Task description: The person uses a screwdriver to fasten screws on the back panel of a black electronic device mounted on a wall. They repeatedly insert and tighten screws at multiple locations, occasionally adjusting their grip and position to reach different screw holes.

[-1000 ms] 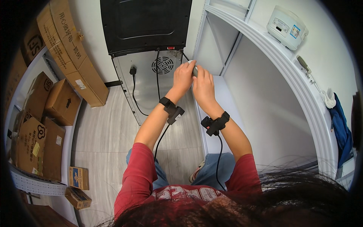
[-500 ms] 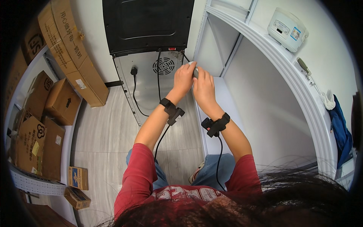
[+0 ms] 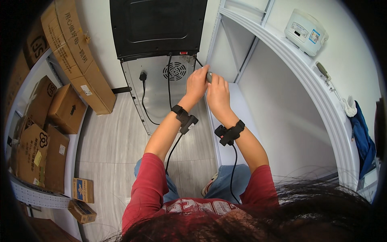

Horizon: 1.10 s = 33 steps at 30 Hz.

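Both of my hands meet at the upper right corner of an appliance's metal back panel [image 3: 155, 90]. Between them shows the rounded grey-green handle of a screwdriver [image 3: 209, 76]; a thin dark shaft seems to run from it toward the panel's corner. The fingers of my right hand [image 3: 218, 92] curl around the handle from the right. My left hand [image 3: 196, 85] closes on it from the left, its fingertips reaching past the handle's top. How the fingers grip underneath is hidden. Each wrist wears a black strapped device [image 3: 187, 121] with a cable.
A black plug and cord [image 3: 143, 76] hang on the panel's left. White shelving [image 3: 306, 56] curves along the right, holding a rice cooker [image 3: 306, 32], an olive-handled tool [image 3: 323, 70] and blue cloth [image 3: 363, 141]. Cardboard boxes [image 3: 66, 109] fill the left shelf; a tall carton [image 3: 80, 56] leans nearby.
My left fingers have shifted slightly on the screwdriver, and more of its handle shows between my hands. My right hand has dropped a little; the appliance has not moved.
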### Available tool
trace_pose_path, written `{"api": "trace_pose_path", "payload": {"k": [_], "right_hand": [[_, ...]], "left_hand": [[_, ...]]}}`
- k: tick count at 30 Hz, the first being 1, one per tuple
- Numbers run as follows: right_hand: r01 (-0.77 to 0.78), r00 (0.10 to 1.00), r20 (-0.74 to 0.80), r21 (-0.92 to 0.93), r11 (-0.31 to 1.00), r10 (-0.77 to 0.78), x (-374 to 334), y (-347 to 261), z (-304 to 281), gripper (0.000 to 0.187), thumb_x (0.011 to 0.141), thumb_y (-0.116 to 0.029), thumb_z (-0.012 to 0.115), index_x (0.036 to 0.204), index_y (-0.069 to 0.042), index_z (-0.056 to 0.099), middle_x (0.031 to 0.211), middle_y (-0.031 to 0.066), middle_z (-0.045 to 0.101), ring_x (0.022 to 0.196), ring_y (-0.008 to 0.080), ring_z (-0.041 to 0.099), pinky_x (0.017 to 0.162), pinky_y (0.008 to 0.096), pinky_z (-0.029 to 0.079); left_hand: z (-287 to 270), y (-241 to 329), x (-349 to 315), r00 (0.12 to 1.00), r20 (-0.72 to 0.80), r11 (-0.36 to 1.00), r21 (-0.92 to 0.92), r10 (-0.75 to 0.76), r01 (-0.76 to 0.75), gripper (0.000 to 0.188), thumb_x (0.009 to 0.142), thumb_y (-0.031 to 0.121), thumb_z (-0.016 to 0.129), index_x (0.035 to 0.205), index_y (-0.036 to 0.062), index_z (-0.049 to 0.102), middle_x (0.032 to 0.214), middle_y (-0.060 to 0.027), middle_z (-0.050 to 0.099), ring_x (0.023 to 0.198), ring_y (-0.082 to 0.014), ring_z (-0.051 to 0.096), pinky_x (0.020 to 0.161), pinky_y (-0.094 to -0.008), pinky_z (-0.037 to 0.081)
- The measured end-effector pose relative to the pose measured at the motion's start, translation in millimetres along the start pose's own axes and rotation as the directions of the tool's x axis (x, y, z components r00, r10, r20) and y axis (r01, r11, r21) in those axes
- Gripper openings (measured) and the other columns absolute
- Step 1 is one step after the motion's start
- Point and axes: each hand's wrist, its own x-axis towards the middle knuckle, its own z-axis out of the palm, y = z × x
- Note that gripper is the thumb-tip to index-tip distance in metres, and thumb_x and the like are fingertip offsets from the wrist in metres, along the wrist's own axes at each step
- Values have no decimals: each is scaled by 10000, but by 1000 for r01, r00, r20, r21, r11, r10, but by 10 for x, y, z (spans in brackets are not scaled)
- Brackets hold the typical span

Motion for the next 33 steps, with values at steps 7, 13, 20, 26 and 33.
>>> {"api": "trace_pose_path", "payload": {"k": [7,13,20,26,33], "right_hand": [[244,961,-80,-205,948,-265,86,-76,-4,421,702,15,622,1120,-2,574,1106,165,583,881,295,545,774,359,497],[154,987,-34,-133,979,-160,91,-89,1,371,790,-2,612,1160,-18,589,1127,191,593,931,330,556,822,387,492],[73,997,14,-87,993,-72,29,2,-24,366,810,-54,632,1168,-17,568,1099,186,589,950,346,559,828,395,494],[38,999,6,43,998,-38,30,-68,-120,410,841,-152,640,1196,9,511,1052,186,589,837,356,622,667,421,534],[-54,993,110,104,993,42,43,-55,-123,376,888,-179,589,1186,32,497,1060,224,600,771,417,641,626,466,542]], "left_hand": [[-130,-48,-35,996,-29,996,37,84,-83,431,779,58,603,1209,43,576,845,-116,609,812,-306,589,682,-403,482],[-86,-56,13,990,-93,994,-27,107,-110,388,789,43,586,1176,32,586,858,-118,605,826,-308,585,709,-404,480],[9,-6,-27,995,-20,994,-50,94,-95,401,760,13,579,1161,21,588,878,-123,596,829,-324,573,727,-412,477],[-108,-71,-44,992,49,993,-33,114,-112,408,765,45,580,1172,29,573,922,-130,600,876,-327,575,732,-409,479],[-111,-98,-41,990,23,991,-7,137,-137,434,734,2,585,1167,27,572,945,-128,600,889,-330,574,743,-411,480]]}}
